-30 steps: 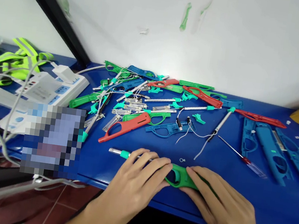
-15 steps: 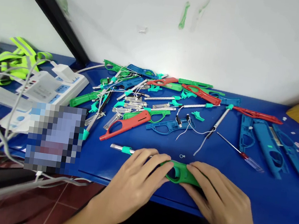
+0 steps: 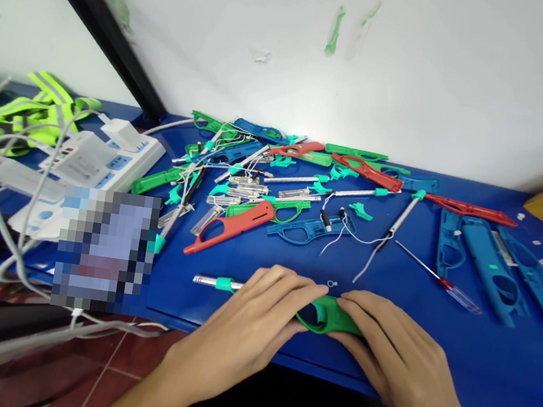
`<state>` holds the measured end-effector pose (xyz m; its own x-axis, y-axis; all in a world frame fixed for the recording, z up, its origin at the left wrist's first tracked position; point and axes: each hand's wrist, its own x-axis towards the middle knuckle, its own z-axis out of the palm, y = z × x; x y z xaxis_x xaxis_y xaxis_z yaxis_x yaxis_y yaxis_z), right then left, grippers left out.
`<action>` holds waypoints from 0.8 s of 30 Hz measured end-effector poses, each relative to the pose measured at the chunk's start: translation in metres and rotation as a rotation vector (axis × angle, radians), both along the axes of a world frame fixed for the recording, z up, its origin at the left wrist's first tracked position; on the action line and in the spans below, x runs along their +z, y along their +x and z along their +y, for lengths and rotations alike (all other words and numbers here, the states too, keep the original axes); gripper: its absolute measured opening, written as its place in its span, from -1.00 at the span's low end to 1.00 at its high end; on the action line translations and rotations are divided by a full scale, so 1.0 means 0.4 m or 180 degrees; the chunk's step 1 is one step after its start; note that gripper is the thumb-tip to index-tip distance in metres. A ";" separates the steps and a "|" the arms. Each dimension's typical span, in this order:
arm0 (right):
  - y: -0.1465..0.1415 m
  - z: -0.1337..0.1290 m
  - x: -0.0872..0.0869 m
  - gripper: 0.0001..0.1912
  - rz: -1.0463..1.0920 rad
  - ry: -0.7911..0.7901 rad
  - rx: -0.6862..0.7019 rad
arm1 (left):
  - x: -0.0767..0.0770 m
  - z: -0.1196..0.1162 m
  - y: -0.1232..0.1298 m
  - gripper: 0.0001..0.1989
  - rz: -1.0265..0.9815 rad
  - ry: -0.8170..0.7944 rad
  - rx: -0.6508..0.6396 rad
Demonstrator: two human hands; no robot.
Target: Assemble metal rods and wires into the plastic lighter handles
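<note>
A green lighter body (image 3: 331, 316) with a finger hole lies between my hands near the table's front edge. My left hand (image 3: 255, 322) is closed on its left part, and a metal tube (image 3: 205, 280) with a teal collar sticks out to the left from under the fingers. Fingers and thumb of my right hand (image 3: 396, 356) grip the right end of the same body. Just beyond it lies a small pale ring piece (image 3: 331, 283). My fingers hide both ends of the green body.
Lighter shells, metal tubes and wires pile up behind, with a red shell (image 3: 238, 226) nearest. A screwdriver (image 3: 458, 296) and blue shells (image 3: 489, 268) lie right. To the left are a power strip (image 3: 144, 158), cables, a blurred-out device (image 3: 108, 248) and neon straps (image 3: 37, 110).
The fingers of my left hand have shifted and straightened slightly over the green body. The metal tube has moved a little left and down. My right hand keeps its grip.
</note>
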<state>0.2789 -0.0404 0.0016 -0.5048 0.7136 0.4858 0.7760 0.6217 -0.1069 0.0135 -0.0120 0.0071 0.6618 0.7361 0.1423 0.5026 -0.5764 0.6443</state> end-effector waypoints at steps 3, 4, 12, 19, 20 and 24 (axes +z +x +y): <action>0.000 -0.001 -0.002 -0.77 0.0002 -0.0017 -0.0006 | 0.007 0.008 0.003 -0.52 -0.0043 -0.0121 -0.0055; 0.001 -0.001 -0.002 -0.78 0.0005 -0.0024 -0.0008 | 0.010 0.010 0.006 -0.55 -0.0044 -0.0143 -0.0059; 0.002 0.005 -0.002 -0.77 0.0046 -0.0095 -0.0014 | 0.006 0.020 0.007 -0.57 -0.0047 0.0299 -0.0091; 0.001 0.007 -0.006 -0.75 0.0083 -0.0139 -0.0008 | -0.004 0.021 -0.002 -0.56 0.0015 0.0424 -0.0126; 0.001 0.007 -0.006 -0.75 0.0104 -0.0166 -0.0003 | -0.003 0.021 -0.002 -0.51 0.0004 0.0402 -0.0122; 0.000 0.005 -0.004 -0.75 0.0124 -0.0233 -0.0018 | -0.002 0.024 -0.001 -0.54 -0.0095 0.0377 -0.0041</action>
<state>0.2790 -0.0382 -0.0001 -0.4826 0.7506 0.4513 0.7737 0.6068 -0.1820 0.0132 -0.0024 0.0064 0.6651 0.7045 0.2475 0.4764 -0.6556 0.5859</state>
